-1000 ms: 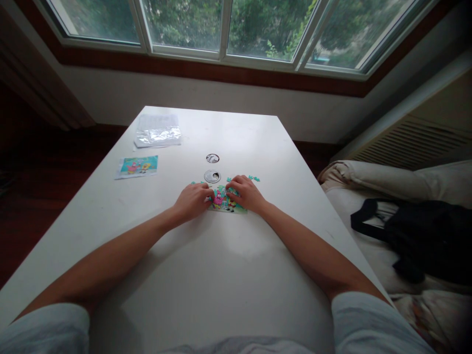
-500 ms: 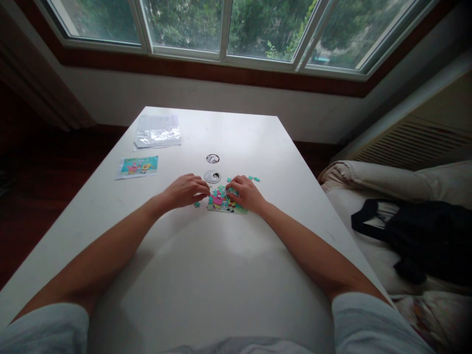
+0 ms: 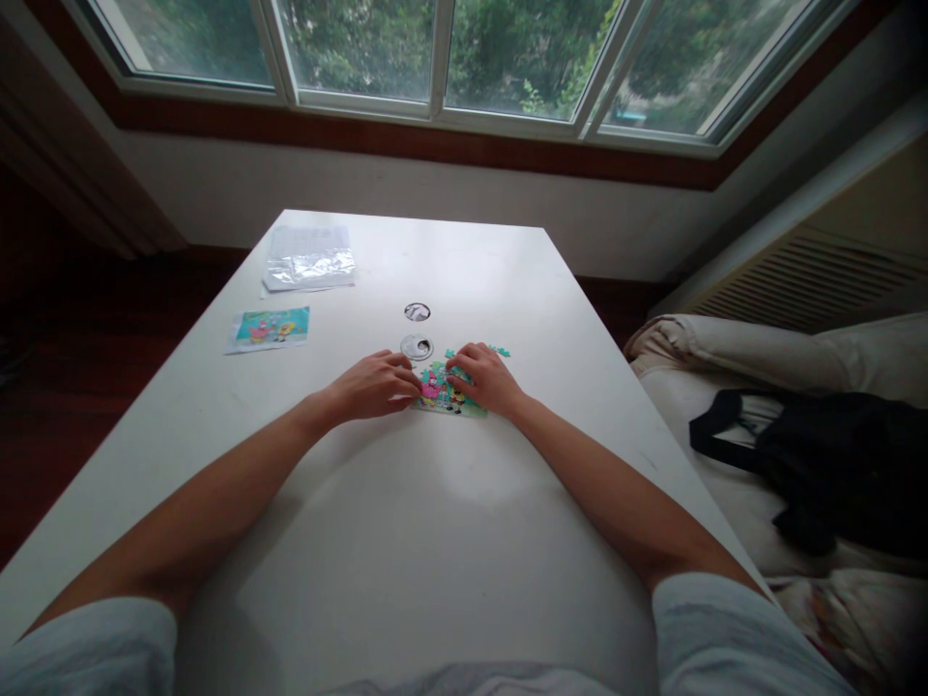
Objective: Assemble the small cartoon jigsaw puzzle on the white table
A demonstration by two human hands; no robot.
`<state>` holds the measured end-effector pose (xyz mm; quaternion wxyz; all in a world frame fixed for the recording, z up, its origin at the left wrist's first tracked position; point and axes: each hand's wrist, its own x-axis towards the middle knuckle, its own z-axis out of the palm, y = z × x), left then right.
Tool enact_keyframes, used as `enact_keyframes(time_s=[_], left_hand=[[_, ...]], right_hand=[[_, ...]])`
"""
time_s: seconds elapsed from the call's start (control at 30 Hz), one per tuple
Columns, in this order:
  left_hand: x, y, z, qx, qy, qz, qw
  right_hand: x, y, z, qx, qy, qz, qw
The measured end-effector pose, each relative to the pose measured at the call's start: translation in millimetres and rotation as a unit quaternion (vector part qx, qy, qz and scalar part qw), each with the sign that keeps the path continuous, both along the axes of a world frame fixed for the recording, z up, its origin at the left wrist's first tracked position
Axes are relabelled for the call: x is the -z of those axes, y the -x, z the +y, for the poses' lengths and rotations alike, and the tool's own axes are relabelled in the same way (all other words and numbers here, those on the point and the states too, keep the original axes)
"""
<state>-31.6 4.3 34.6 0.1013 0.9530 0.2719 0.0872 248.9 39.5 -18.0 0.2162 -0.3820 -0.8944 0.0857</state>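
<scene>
A small, partly assembled jigsaw puzzle (image 3: 439, 394) lies flat on the white table, showing a pink and a yellow cartoon figure on turquoise and green. At its left edge is my left hand (image 3: 377, 385), fingers drawn together; whatever is between the fingertips is hidden. My right hand (image 3: 490, 377) rests over the puzzle's upper right part, its curled fingers holding it and covering some of the picture. Just beyond that hand lie several loose turquoise puzzle pieces (image 3: 499, 352), partly hidden by it.
Two round grey-and-white discs (image 3: 417, 347) lie beyond the puzzle. To the left are a printed picture sheet (image 3: 272, 330) with the same figures and a clear plastic bag (image 3: 310, 259) on paper. A dark garment (image 3: 833, 464) is on the cushioned seat beside the white table (image 3: 406, 551).
My left hand has shifted right and slightly nearer to me, meeting the puzzle's left edge. A loose piece that lay below it is now out of sight. My right hand has hardly moved.
</scene>
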Motion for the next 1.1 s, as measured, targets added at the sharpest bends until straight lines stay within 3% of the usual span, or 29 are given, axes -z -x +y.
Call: enact_keyframes(time_s=[0.33, 0.53, 0.63, 0.8, 0.93, 1.1], left_hand=[[-4.3, -5, -4, -0.004, -0.007, 0.004, 1.0], [-1.1, -3, -3, 0.011, -0.005, 0.003, 1.0], [5.6, -2, -1, 0.009, 0.016, -0.03, 0.999], [21.6, 3, 7, -0.055, 0.038, -0.139, 0.988], [32.8, 7, 15, -0.128, 0.009, -0.165, 0.978], [44.1, 8, 22, -0.106, -0.024, -0.177, 0.978]], right_hand=[[-0.8, 1, -2, -0.003, -0.009, -0.003, 1.0], [1.8, -6, 4, 0.137, -0.056, 0.039, 0.988], [4.8, -12, 11, 0.17, -0.056, 0.053, 0.982], [7.8, -13, 15, 0.138, -0.033, 0.036, 0.989], [7.3, -7, 17, 0.104, -0.02, 0.015, 0.994], [3.5, -2, 20, 0.105, -0.008, -0.004, 0.994]])
